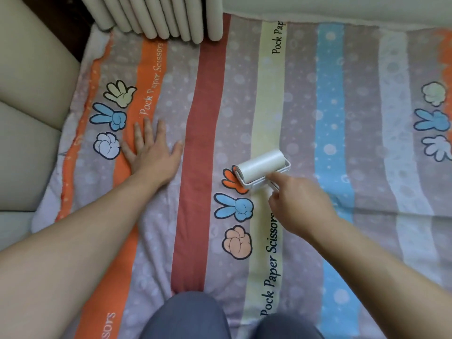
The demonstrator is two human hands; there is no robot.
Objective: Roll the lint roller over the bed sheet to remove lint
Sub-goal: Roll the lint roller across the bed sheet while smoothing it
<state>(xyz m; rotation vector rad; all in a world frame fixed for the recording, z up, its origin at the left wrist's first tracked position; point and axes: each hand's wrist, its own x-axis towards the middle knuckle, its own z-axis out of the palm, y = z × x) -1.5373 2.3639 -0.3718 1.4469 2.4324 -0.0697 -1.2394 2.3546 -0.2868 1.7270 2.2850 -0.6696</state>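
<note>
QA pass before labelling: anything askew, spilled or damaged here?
Nothing spilled or damaged. The striped cartoon-print bed sheet is wrinkled near the left hand, which presses flat on it. The white cylindrical lint roller, gripped by the right hand, sits normally.

Trousers (186,316): plain grey-blue fabric, both legs visible at the near edge of the bed sheet (300,113). Forearms (73,241): bare.

Handle of lint roller (260,165) hidden by right hand (298,204); knees (186,316) cropped below.

Bed sheet (362,143) lies free rightward; padded ribs (156,18) block far-left.
</note>
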